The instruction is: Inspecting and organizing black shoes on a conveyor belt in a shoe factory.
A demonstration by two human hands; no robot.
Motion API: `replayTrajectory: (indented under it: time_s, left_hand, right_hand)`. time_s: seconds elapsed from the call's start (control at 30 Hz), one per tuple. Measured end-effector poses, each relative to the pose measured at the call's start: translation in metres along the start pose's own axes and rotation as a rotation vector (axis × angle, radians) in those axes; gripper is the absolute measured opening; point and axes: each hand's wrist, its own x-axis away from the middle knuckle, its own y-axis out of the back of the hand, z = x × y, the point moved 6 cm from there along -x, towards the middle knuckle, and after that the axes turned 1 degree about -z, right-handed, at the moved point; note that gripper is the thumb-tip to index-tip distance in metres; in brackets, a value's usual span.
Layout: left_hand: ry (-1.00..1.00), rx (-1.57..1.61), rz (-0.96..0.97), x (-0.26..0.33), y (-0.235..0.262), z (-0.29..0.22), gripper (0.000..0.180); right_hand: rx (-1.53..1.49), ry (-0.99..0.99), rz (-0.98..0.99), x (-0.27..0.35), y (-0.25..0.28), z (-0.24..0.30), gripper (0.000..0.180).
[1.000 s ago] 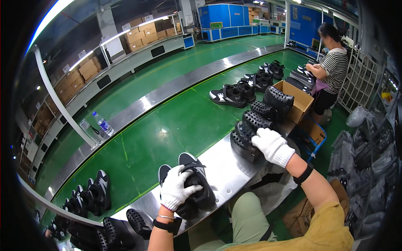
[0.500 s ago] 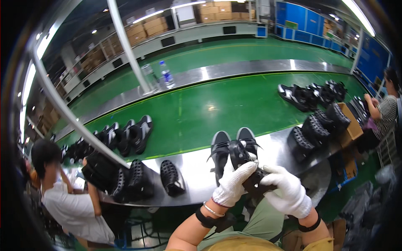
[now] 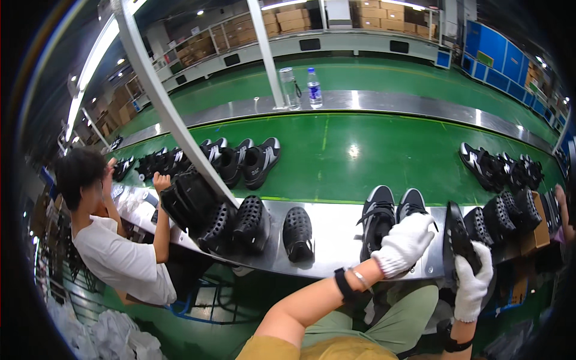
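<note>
Currently | right hand (image 3: 474,279) gripping a black form (image 3: 461,237), long axis pointing away from the person | pair's right shoe (image 3: 413,201) on bench (image 3: 336,240) — left of that form, toe outward | left hand (image 3: 409,243) nearer, covering its rear — grip hidden, cannot tell

A printed blue-and-white label (image 3: 315,94) wraps the clear plastic bottle with a blue cap (image 3: 312,83), between 12 and 1 o'clock; small pale marks sit on the black-and-grey sneaker (image 3: 377,225) at 4 o'clock. Neither can be read.
</note>
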Motion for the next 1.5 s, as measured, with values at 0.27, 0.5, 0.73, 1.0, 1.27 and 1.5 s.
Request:
replayTrajectory:
  time_s: [0.27,0.5,0.73,1.0,1.27,1.5]
  left_hand:
    - [0.241,-0.425,0.190,-0.049,-0.029,0.037,0.023]
    - [0.181,-0.491,0.382,-0.040,-0.022,0.030,0.022]
    - [0.216,-0.456,0.388,-0.051,-0.012,0.021,0.027]
    - [0.192,-0.443,0.411,-0.053,-0.015,0.022,0.025]
    - [0.159,-0.135,0.334,-0.052,-0.003,0.025,0.027]
    - [0.086,-0.163,0.414,-0.046,-0.008,0.021,0.030]
  right_hand:
    - [0.121,-0.075,0.240,0.008,0.007,-0.011,0.033]
    - [0.244,-0.291,0.532,-0.026,0.002,-0.003,0.033]
    - [0.361,-0.404,0.554,-0.052,-0.015,-0.022,0.040]
    - [0.494,0.097,0.463,-0.038,-0.051,-0.038,0.037]
    - [0.752,0.243,0.486,-0.043,-0.122,-0.064,0.036]
    - [0.424,-0.046,0.583,-0.054,-0.095,-0.091,0.070]
